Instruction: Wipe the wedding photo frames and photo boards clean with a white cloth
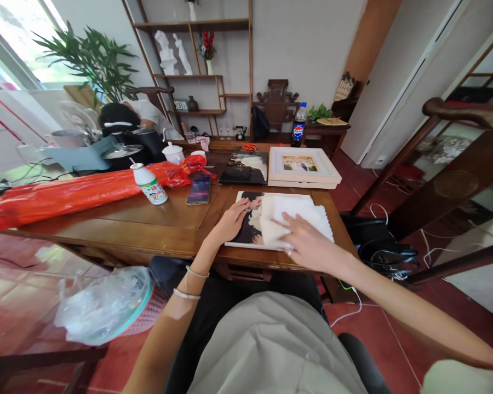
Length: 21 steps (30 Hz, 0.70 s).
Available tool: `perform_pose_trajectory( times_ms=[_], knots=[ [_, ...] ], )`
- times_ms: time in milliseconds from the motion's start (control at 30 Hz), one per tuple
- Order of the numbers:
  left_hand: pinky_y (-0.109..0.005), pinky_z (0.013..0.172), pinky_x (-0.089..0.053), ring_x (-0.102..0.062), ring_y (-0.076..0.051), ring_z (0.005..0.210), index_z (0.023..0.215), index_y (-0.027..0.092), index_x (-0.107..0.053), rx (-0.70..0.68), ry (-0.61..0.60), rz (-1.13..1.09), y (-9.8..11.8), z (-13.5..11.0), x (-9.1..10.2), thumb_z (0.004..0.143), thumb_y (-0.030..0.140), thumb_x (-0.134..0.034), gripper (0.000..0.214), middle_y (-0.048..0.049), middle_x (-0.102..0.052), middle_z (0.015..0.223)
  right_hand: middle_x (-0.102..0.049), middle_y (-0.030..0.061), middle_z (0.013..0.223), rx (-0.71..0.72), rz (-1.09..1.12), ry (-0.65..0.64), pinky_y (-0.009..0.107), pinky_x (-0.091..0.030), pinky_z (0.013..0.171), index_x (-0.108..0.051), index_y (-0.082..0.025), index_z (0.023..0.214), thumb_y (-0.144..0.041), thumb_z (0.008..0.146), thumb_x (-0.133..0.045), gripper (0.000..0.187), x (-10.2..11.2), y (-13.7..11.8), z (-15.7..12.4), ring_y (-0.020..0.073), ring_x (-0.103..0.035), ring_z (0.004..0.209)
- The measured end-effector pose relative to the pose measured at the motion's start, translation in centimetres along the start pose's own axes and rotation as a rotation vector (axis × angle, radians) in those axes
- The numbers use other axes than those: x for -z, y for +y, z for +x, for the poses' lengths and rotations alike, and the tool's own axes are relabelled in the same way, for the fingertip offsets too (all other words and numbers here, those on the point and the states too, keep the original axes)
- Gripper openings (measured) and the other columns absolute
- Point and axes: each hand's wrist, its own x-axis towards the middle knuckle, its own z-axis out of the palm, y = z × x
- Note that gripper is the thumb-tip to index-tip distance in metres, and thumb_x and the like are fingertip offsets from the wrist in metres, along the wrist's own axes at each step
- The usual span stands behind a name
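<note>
A photo panel [240,232] with a picture of people and a pale edge lies flat at the table's front. My left hand [232,219] rests on its left side, fingers laid out flat over the picture. On the panel's right part my right hand [308,243], with a ring on one finger, holds a white cloth [318,216] down under spread fingers. The cloth is folded over at its left edge and hides much of the picture. Just behind lie a dark photo panel [242,168] and a white framed photo [304,180].
Left on the wooden table [176,230] are a phone [199,189], a white bottle [150,185] and a long red plastic-wrapped bundle [78,189]. A cola bottle [299,126] stands behind the frame. A lined basket [137,312] sits below; a chair [435,164] is at right.
</note>
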Motion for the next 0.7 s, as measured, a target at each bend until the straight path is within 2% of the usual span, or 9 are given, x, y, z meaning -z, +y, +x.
perform_pose_trajectory(
  times_ms=[100,200,267,367,433,500,600,700],
  knots=[
    [-0.041,0.113,-0.028,-0.039,-0.022,0.134,0.125,0.011,-0.054,0.000,-0.015,0.001,0.1,0.0,0.1,0.092,0.025,-0.032,0.042,-0.0131,-0.046,0.141,-0.034,0.0048,0.149,0.120,0.042,-0.052,0.058,-0.022,0.109,-0.068,-0.021,0.108,-0.017,0.080,-0.054,0.032,0.1,-3.1,-1.4,0.0353,-0.020,0.139],
    [-0.040,0.114,-0.028,-0.038,-0.021,0.134,0.125,0.008,-0.054,-0.005,-0.029,0.015,0.1,0.1,0.2,0.092,0.025,-0.031,0.044,-0.0145,-0.046,0.141,-0.038,0.0068,0.147,0.191,0.070,-0.055,0.053,-0.018,0.112,-0.069,-0.020,0.108,-0.018,0.080,-0.056,0.031,0.1,-3.0,-1.4,0.0296,-0.020,0.140],
    [-0.039,0.114,-0.027,-0.038,-0.021,0.134,0.125,0.009,-0.054,-0.007,-0.026,0.020,0.1,0.1,0.2,0.092,0.025,-0.031,0.044,-0.0142,-0.046,0.140,-0.047,0.0109,0.140,0.178,0.069,-0.035,0.049,-0.020,0.113,-0.069,-0.018,0.104,-0.019,0.082,-0.055,0.027,0.1,-1.0,-0.5,0.0264,-0.026,0.139],
    [-0.038,0.113,-0.028,-0.040,-0.020,0.133,0.125,0.011,-0.055,0.006,-0.007,0.008,0.0,0.0,0.1,0.092,0.026,-0.032,0.042,-0.0125,-0.047,0.140,-0.055,0.0148,0.132,0.072,0.031,0.019,0.050,-0.026,0.110,-0.070,-0.017,0.103,-0.027,0.089,-0.050,0.026,-0.2,3.1,1.2,0.0259,-0.033,0.136],
    [-0.038,0.113,-0.029,-0.041,-0.020,0.132,0.124,0.013,-0.055,0.012,0.000,0.000,0.0,0.0,0.0,0.092,0.026,-0.033,0.041,-0.0119,-0.047,0.140,-0.057,0.0145,0.130,-0.012,-0.003,0.058,0.051,-0.027,0.108,-0.068,-0.017,0.107,-0.029,0.092,-0.046,0.030,-0.6,5.5,2.3,0.0271,-0.035,0.135],
    [-0.038,0.112,-0.030,-0.042,-0.020,0.131,0.124,0.013,-0.055,0.009,0.005,-0.001,0.0,0.0,0.0,0.092,0.026,-0.033,0.041,-0.0117,-0.048,0.139,-0.060,0.0135,0.127,-0.078,-0.029,0.088,0.052,-0.027,0.107,-0.066,-0.016,0.112,-0.026,0.092,-0.044,0.031,-0.9,6.8,3.0,0.0283,-0.035,0.134],
    [-0.038,0.112,-0.030,-0.042,-0.020,0.131,0.124,0.013,-0.055,0.005,0.008,0.000,-0.1,0.0,0.0,0.092,0.026,-0.033,0.041,-0.0120,-0.049,0.139,-0.060,0.0140,0.125,-0.134,-0.057,0.099,0.055,-0.029,0.104,-0.066,-0.015,0.113,-0.022,0.091,-0.044,0.031,-1.0,5.9,3.2,0.0317,-0.036,0.132],
    [-0.038,0.113,-0.029,-0.042,-0.020,0.132,0.124,0.011,-0.055,0.001,0.003,-0.001,-0.1,0.0,0.0,0.092,0.026,-0.033,0.041,-0.0129,-0.048,0.139,-0.050,0.0142,0.137,-0.136,-0.058,0.072,0.059,-0.031,0.101,-0.068,-0.018,0.110,-0.021,0.088,-0.048,0.030,-0.9,2.1,2.3,0.0364,-0.036,0.131]
  ],
)
